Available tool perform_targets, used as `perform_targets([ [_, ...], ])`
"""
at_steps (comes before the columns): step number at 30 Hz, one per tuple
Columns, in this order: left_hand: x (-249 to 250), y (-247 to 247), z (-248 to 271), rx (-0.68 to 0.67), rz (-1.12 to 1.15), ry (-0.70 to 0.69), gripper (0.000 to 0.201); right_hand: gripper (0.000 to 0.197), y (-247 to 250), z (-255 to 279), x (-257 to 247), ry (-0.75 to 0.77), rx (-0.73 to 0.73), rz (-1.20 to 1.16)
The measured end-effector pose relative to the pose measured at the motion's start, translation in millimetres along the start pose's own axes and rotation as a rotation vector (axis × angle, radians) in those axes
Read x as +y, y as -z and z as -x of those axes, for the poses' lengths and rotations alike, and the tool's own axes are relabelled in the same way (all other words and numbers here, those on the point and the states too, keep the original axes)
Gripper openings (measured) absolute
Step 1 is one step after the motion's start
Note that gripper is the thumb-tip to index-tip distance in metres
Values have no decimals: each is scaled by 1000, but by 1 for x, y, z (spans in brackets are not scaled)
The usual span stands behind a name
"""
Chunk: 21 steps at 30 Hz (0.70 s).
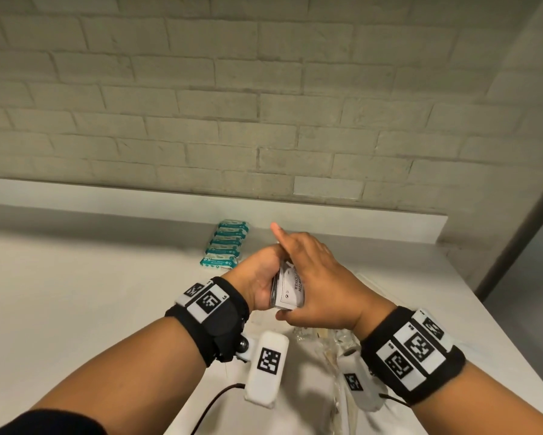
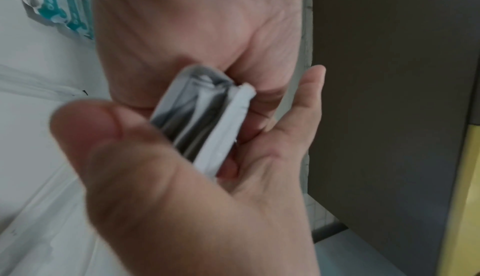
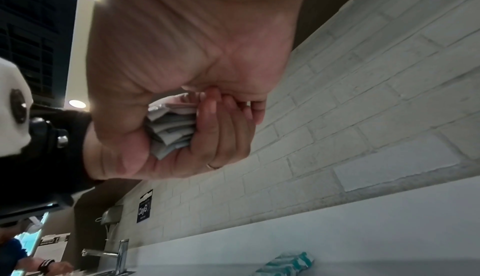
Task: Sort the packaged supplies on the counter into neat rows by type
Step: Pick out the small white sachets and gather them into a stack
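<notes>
Left hand: the left hand [image 1: 260, 282] is raised above the counter, thumb and curled fingers clasped around a stack of sachets [image 1: 290, 288], gripping its left side.
Right hand: the right hand [image 1: 317, 277] covers the same stack from the right, thumb under its near end and fingers wrapped over the far side; the forefinger sticks up, clear of the packs.
Stack: thin white and silvery sachets pressed flat together, standing on edge between both palms; the right wrist view shows their corners fanned unevenly [image 3: 171, 130].
Clear wrappers: crinkled see-through packets [image 1: 323, 343] lie on the counter below the wrists, partly hidden by the wrist cameras.
Teal packs: a tidy row of teal-and-white packs [image 1: 226, 244] lies flat beyond the hands, running towards the back ledge, well apart from the stack.
Counter: a white counter [image 1: 75, 293] with bare surface to the left of the hands; its right edge falls away near the right forearm.
Wall: pale painted brick wall [image 1: 232, 105] above a low white ledge.
Tap: a metal tap [image 3: 114, 253] stands far along the counter.
</notes>
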State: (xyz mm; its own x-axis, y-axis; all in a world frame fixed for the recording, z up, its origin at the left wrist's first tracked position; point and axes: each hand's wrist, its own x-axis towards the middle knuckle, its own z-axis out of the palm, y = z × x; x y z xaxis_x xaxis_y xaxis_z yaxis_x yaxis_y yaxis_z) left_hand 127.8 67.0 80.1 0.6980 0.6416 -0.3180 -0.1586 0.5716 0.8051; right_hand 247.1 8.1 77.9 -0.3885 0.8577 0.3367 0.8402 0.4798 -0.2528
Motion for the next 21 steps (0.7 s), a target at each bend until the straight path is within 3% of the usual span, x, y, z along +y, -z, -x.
perform_targets([
  [2,2,-1,-2,43,37,-75,29,139,5,-1,3,-85,-23,-172],
  [4,5,1,-4,96,166,-208,16,134,8,-4,9,-212,17,-543],
  [7,13,9,-5,106,384,-379,13,88,8,-10,18,-481,160,-995],
  [9,16,13,-9,124,427,-452,12,70,7,-14,18,-641,99,-1145],
  [12,12,12,-16,146,447,-510,13,36,2,-21,10,-643,-14,-1206],
  [15,5,12,-21,177,456,-516,13,10,-5,-30,10,-674,29,-1268],
  [18,1,27,-27,170,390,-465,10,7,-8,-35,23,-732,29,-1273],
  [21,-2,46,-32,218,145,-329,11,9,-11,-36,43,-796,-23,-1187],
])
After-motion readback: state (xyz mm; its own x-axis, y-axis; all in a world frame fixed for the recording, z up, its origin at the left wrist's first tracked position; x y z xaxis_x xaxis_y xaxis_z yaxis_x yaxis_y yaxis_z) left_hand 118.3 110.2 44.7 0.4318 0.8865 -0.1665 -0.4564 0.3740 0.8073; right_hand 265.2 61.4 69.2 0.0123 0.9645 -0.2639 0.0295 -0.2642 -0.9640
